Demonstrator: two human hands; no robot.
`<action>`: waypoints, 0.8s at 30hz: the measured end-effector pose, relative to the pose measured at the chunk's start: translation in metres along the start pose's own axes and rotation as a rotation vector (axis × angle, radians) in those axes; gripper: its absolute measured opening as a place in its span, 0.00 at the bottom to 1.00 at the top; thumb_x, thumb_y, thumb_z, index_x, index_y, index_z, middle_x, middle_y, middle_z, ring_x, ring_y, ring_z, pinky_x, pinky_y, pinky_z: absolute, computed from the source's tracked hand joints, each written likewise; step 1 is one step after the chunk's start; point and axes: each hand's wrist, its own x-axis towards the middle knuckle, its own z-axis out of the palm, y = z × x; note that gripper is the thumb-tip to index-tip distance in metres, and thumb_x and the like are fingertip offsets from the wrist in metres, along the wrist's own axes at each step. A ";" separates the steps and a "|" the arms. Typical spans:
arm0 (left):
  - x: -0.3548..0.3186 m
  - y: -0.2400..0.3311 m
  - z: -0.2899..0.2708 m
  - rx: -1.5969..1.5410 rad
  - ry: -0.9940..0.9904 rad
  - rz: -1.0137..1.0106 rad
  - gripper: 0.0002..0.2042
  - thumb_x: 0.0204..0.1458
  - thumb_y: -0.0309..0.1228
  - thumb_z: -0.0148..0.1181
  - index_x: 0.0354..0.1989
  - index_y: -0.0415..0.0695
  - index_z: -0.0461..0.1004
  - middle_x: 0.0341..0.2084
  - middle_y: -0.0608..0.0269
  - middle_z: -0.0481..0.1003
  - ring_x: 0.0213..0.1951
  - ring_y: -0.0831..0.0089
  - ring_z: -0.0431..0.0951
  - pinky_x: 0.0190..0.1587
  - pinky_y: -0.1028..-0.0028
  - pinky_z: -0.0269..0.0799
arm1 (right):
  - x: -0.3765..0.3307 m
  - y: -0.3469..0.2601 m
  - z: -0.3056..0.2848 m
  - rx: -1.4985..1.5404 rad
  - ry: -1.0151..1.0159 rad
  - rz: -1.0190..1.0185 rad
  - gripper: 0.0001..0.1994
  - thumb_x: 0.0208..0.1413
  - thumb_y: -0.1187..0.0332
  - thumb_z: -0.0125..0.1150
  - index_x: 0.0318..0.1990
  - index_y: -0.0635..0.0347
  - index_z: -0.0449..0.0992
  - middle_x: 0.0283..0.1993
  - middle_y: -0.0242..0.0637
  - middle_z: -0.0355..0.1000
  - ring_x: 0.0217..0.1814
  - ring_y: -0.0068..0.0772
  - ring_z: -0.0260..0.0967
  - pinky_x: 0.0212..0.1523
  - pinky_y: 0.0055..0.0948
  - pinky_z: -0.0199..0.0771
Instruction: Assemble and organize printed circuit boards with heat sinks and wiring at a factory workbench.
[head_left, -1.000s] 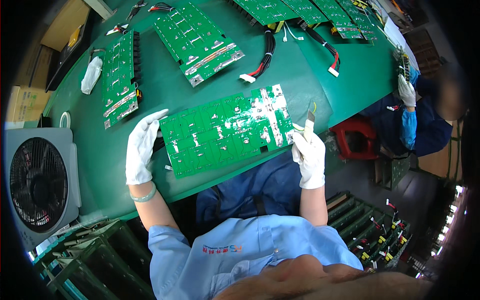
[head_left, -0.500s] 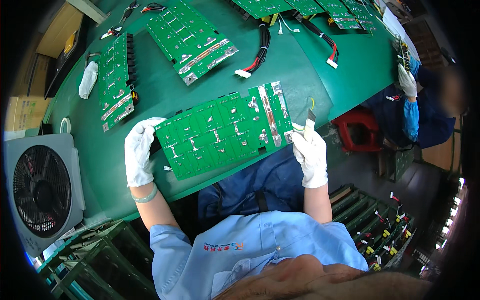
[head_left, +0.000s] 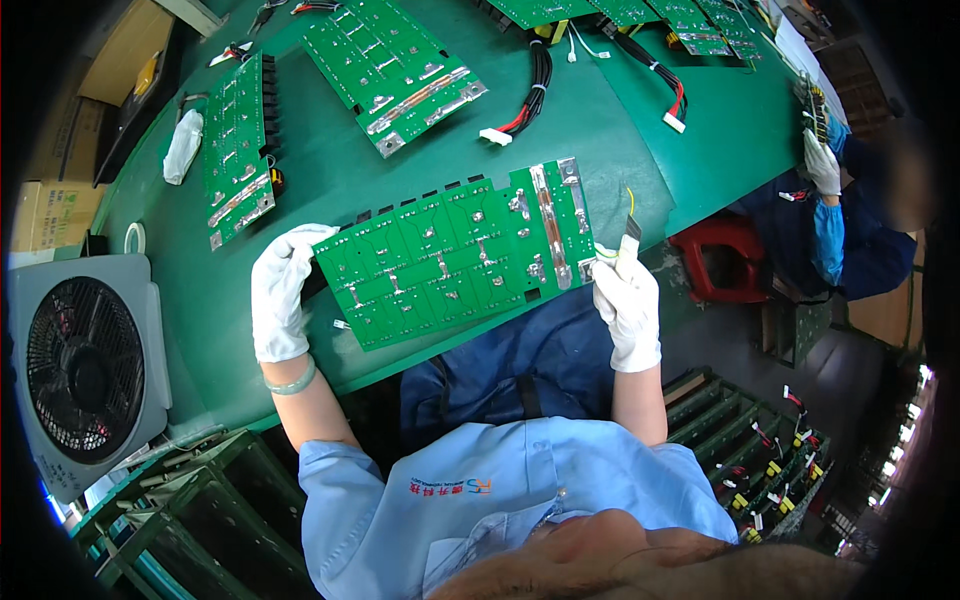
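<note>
A green circuit board point(head_left: 425, 262) with silvery solder patches is held up near the table's front edge, solder side showing. My gloved left hand point(head_left: 283, 290) is closed on its left end, the thumb and fingers pinching the upper corner. At the right end, my gloved right hand point(head_left: 630, 312) is closed at the board's lower right corner. Between its fingers a small flat white-and-grey piece point(head_left: 630, 242) also sticks up, with a thin yellow-green wire beside it; its kind is unclear. Black components peek out along the board's far edge.
More circuit boards point(head_left: 390, 75) lie on the green table point(head_left: 330, 185), some with black-and-red cable bundles point(head_left: 535, 90). A box fan point(head_left: 88, 360) stands at left. Green racks point(head_left: 700, 425) flank me below. At far right, a co-worker's gloved hand point(head_left: 822, 165) holds a part near a red stool point(head_left: 715, 262).
The whole view has shifted slightly. The board has tilted a little, so more of the black components show along its far edge. Both hands keep their hold.
</note>
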 end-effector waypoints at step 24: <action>0.004 -0.015 -0.006 -0.082 -0.029 -0.021 0.15 0.55 0.39 0.62 0.37 0.37 0.74 0.45 0.52 0.76 0.46 0.70 0.74 0.54 0.71 0.66 | 0.007 -0.002 0.002 0.016 -0.029 -0.027 0.16 0.57 0.72 0.59 0.51 0.74 0.73 0.18 0.21 0.61 0.13 0.10 0.49 0.14 0.15 0.44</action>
